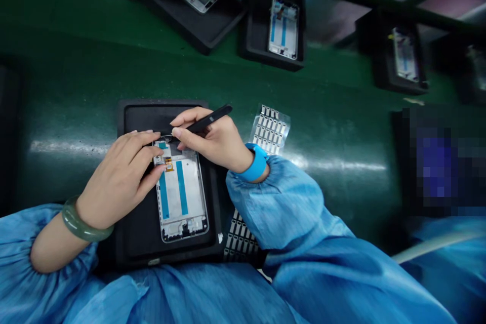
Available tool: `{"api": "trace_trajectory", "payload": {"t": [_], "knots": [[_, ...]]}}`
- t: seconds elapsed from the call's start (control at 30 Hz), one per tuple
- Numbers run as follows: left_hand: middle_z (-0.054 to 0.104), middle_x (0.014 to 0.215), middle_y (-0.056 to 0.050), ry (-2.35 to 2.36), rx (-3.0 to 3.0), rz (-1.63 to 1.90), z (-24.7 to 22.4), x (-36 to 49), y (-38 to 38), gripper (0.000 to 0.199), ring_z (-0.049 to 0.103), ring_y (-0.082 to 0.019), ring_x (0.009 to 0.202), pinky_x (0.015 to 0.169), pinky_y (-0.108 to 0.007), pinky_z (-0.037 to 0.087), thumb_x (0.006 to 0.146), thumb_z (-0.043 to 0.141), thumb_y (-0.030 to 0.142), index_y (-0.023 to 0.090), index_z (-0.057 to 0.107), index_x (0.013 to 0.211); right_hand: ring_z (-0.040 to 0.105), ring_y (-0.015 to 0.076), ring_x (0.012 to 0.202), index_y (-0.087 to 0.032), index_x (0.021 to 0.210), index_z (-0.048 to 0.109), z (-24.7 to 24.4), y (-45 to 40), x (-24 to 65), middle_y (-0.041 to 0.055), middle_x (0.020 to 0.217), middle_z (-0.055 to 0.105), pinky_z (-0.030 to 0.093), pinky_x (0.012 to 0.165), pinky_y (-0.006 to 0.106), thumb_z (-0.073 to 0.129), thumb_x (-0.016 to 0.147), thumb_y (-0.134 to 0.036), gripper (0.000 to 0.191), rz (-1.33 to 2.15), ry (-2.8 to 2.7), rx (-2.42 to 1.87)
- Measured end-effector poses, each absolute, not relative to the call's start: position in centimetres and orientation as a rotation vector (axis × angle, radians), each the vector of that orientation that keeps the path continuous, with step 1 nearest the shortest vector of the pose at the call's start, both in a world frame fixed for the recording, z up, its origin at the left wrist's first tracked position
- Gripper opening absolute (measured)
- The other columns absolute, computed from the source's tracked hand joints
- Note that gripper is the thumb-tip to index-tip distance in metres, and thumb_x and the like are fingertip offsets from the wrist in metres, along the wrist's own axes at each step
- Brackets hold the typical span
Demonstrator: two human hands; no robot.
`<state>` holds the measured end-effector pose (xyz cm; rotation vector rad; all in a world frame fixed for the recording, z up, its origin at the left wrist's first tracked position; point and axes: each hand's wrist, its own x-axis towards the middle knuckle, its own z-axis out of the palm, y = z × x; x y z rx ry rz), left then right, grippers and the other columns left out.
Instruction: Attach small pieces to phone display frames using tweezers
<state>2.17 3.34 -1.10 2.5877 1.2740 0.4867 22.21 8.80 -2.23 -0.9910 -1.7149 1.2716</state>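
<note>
A silver phone frame [193, 190] with blue tape strips lies on a black tray [136, 233] in front of me. My left hand [121, 174] grips its upper left edge, thumb beside a small orange flex cable [168, 164]. My right hand [212, 136] is closed round black tweezers [210, 119], whose thin tip points at the top edge of the frame, between the two hands. Fingers partly hide the frame's upper end, so what the tip touches cannot be made out.
A clear sheet of small stickers [269, 129] lies right of the tray, and another sticker sheet [239, 238] is partly under my right sleeve. Further back, black trays [224, 28] hold more phone frames [284, 28] on the green bench. Another person's blue sleeve [448, 253] shows at right.
</note>
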Motion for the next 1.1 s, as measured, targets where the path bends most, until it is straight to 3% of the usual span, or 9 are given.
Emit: {"api": "trace_trajectory", "payload": {"t": [0.3,0.57,0.83,1.1], "knots": [[0.053,0.118,-0.014,1.255,2.692,0.451,-1.0,2.3,3.4,0.032,0.050,-0.028,0.112,0.097,-0.047,0.043,0.086,0.054,0.023,0.014,0.054,0.117,0.065,0.0105,0.063,-0.016,0.094,0.061,-2.4,8.9,22.2,-0.0014,0.072,0.065,0.054,0.062,0.024,0.062,0.082,-0.032,0.020,1.242,-1.736,-0.990],[0.053,0.117,-0.015,1.282,2.777,0.405,-0.9,2.5,3.4,0.033,0.051,-0.029,0.110,0.096,-0.047,0.044,0.085,0.053,0.022,0.013,0.056,0.117,0.065,0.0109,0.064,-0.016,0.095,0.061,-2.5,9.0,22.2,-0.0017,0.072,0.066,0.054,0.063,0.024,0.062,0.081,-0.029,0.019,1.235,-1.750,-0.972],[0.055,0.114,-0.015,1.374,2.809,0.361,-0.7,3.3,3.0,0.032,0.052,-0.029,0.110,0.099,-0.046,0.043,0.084,0.052,0.019,0.010,0.057,0.114,0.066,0.0116,0.077,-0.017,0.095,0.061,-2.4,8.7,22.1,0.0009,0.090,0.067,0.055,0.072,0.026,0.061,0.082,-0.028,0.017,1.221,-1.760,-0.963],[0.056,0.115,-0.015,1.420,2.776,0.328,-0.5,3.6,2.9,0.033,0.053,-0.029,0.111,0.099,-0.046,0.042,0.084,0.052,0.019,0.011,0.057,0.115,0.066,0.0094,0.066,-0.017,0.086,0.059,-2.2,8.3,22.1,0.0004,0.087,0.065,0.057,0.062,0.022,0.067,0.078,-0.030,0.017,1.273,-1.510,-0.979]]}}
